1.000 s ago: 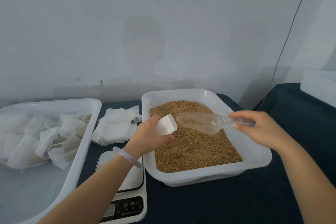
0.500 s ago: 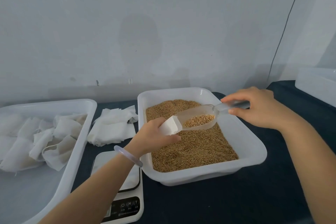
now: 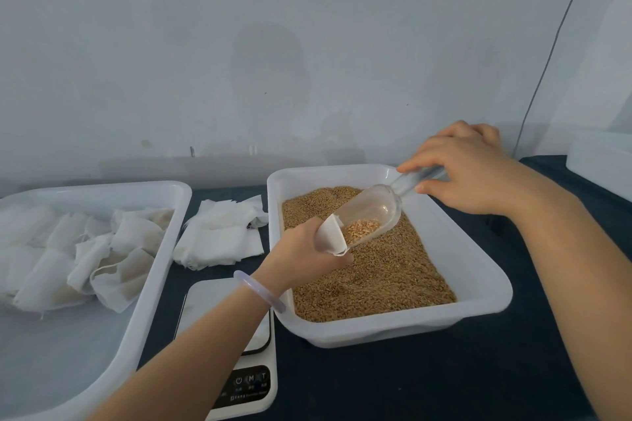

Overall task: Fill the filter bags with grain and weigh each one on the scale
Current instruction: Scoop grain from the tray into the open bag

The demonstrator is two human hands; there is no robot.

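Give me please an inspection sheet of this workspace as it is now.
Surface: dark cloth covers it.
Job's things: grain tray holds grain; scoop tilted, mouth at the bag, some grain inside; scale lies under left forearm; heap of bags in side tray; pile of bags between trays.
Clutter: white box, far right.
Hands: left hand grips bag; right hand holds scoop handle.
Cables: thin cable runs down wall.
Surroundings: pale wall only.

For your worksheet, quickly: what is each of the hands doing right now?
Left hand: holding a filter bag.
Right hand: holding the clear scoop by its handle.
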